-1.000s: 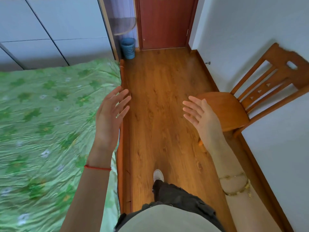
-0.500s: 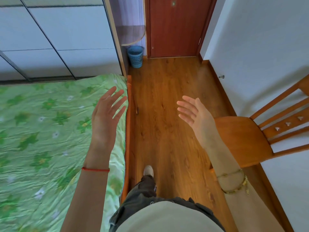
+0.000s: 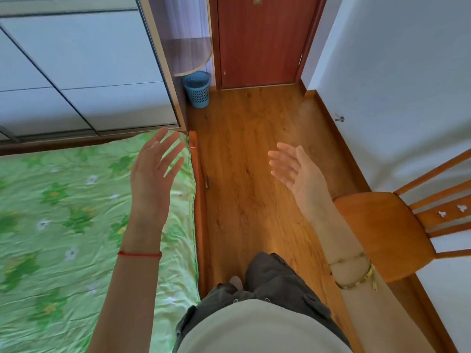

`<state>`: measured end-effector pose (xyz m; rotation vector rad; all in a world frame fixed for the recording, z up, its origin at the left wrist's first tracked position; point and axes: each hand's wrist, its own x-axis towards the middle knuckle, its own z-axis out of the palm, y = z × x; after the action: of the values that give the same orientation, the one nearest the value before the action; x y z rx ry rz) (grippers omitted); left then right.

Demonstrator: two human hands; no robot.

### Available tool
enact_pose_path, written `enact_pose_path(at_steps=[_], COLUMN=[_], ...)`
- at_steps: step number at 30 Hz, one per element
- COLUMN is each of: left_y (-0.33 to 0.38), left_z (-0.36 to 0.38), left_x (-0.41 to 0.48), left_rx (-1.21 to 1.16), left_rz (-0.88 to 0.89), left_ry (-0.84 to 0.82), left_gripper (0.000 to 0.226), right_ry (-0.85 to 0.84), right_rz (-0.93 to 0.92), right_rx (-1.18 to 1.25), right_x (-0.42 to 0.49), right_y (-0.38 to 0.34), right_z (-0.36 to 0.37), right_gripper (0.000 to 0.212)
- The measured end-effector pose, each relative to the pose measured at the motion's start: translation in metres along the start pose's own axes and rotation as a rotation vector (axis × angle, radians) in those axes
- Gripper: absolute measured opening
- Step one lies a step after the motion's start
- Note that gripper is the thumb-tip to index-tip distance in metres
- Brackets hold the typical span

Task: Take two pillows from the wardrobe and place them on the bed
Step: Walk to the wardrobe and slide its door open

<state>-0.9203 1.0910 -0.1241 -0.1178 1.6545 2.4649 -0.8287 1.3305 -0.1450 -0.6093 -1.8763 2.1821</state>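
Note:
The wardrobe (image 3: 84, 72) with pale sliding doors fills the upper left, its doors closed. The bed (image 3: 63, 225), covered in a green flowered sheet, lies at the left with an orange wooden side rail. No pillows are in view. My left hand (image 3: 155, 171) hovers over the bed's right edge, fingers spread, holding nothing. My right hand (image 3: 295, 169) is raised over the wooden floor, fingers apart and empty.
A wooden chair (image 3: 387, 233) stands against the white wall on the right. A blue mesh bin (image 3: 197, 89) sits by the wardrobe's end, under a curved shelf. A closed brown door (image 3: 260, 42) is straight ahead. The wooden floor (image 3: 254, 154) runs between bed and wall.
I have walked forward along the bed: wardrobe, bin and door are nearer, and the chair has slid back to my right. Both hands stay raised and empty.

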Motion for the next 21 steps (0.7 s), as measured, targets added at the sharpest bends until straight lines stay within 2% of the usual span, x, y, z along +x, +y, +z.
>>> enact_pose_path(at_steps=[10, 21], left_y=[-0.004, 0.008], left_z=[0.038, 0.113], left_x=[0.145, 0.332], left_rx=[0.004, -0.030], left_rz=[0.037, 0.121], left_ry=[0.028, 0.094], left_gripper=[0.038, 0.039], right_ry=[-0.066, -0.228], right_rz=[0.005, -0.008], right_rx=[0.003, -0.026], right_x=[0.165, 0.401], right_y=[-0.021, -0.082], right_z=[0.018, 0.037], right_gripper=[0.042, 0.042])
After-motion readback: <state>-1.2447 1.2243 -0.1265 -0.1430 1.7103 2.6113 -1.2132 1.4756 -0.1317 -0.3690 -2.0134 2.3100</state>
